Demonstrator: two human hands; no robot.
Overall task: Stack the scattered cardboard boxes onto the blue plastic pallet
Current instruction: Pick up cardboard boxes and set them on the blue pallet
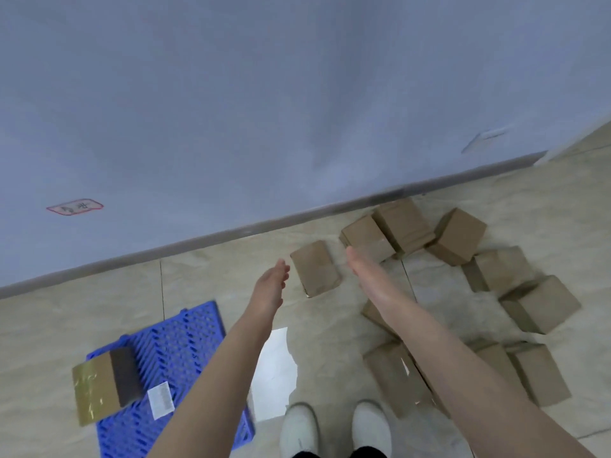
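Boxes are the whole business in the head view, the only one there is. One taped box [99,388] already stands on the near left corner of the blue pallet [185,342], hanging over its left edge. Starting at a corner is probably meant to leave the rest of the grid free for rows. A white label [160,399] lies on the pallet just beside it.

The other scattered boxes [542,309] lie tumbled on the tiled floor [215,276], to the right and far along the wall [297,94], well apart from the pallet.

Both bare arms stretch forward, either side of a lone box [315,269] lying flat on the floor ahead. The left hand [271,285] is to its left and the right hand [367,272] to its right, palms turned inward. Judging by that, the aim is to clamp the box between two flat hands.

Fingers on the right hand are straight and pressed together. Those on the left look straight and relaxed, though blur hides detail. Neither hand holds anything, and neither appears to touch the box yet.

White shoes [334,428] stand at the near edge.
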